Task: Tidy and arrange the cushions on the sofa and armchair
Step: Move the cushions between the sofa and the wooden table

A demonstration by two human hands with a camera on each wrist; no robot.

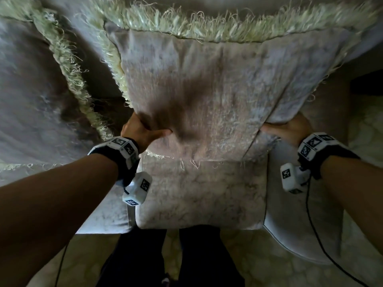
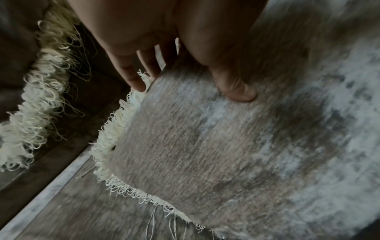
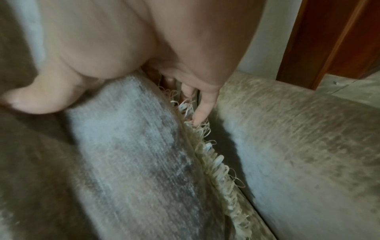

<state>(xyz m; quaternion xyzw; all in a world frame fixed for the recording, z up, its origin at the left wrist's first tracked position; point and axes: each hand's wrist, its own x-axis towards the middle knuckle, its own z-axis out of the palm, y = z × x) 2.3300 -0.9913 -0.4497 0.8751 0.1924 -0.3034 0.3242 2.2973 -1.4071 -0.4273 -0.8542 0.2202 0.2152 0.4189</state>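
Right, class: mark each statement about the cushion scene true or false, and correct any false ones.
1. Both hands grip the same cushion. True: left hand, right hand.
2. The cushion has a pale fringe. True.
3. The left hand hangs free. False: its thumb presses the cushion's front and its fingers go behind the edge.
4. No other cushion is in view. False: a second fringed cushion lies to the left.
5. The cushion lies on the floor. False: it is over the seat.

pale patterned floor (image 1: 259,264), reddish wooden door frame (image 3: 320,42), black cable (image 1: 323,245) hanging over the floor
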